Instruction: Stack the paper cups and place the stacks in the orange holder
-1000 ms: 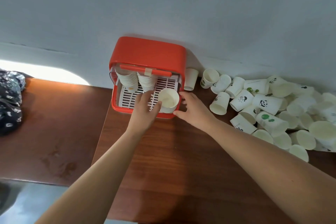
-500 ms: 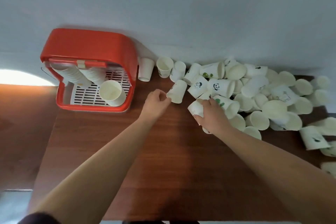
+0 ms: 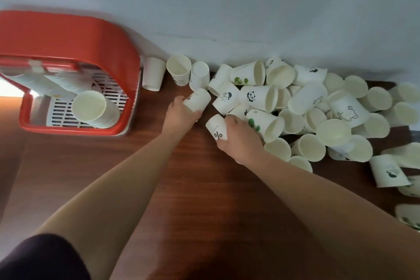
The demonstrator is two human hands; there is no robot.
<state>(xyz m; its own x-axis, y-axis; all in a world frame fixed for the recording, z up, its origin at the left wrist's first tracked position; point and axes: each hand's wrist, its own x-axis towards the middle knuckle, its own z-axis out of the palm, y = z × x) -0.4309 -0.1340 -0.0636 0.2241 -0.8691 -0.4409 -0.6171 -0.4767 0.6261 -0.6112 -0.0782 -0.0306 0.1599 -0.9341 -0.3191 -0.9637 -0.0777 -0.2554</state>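
Cups in holder (image 3: pixel 91 107): stacks sit inside the holder (image 3: pixel 75 130) at far left. Two lean back under its bar, and a nearer one has its mouth toward me.
Lone cup (image 3: pixel 153 74): just right of the holder, close to the wall (image 3: pixel 227 7), apart from the pile.
Left hand (image 3: pixel 179 113): fingers curled round the left cup (image 3: pixel 198 99), which lies on its side at the pile's near-left edge. I hold it at the mouth end, base pointing away.
Right hand (image 3: pixel 241 138): thumb and fingers wrapped round the % cup (image 3: pixel 217 127), base pointing left. Whether it is clear of the surface (image 3: pixel 204 200) I cannot tell.
Pile (image 3: pixel 306 107): loose cups heaped along the wall out to the right edge, most on their sides, many touching or resting on each other.
Weight: I judge them almost weightless; a brush of my wrist would likely roll several.
Stiffness: the paper walls are thin, so I expect them to dent under a squeeze. The rolled rim and the base should be the stiff parts.
Hold: lightly round the wall near the rim, or by the base when nesting one into another.
Slip: dry paper should grip well enough, but cups pushed in askew may jam.
Risk: a tall stack could bend or topple on the way to the holder, so I would support both ends.
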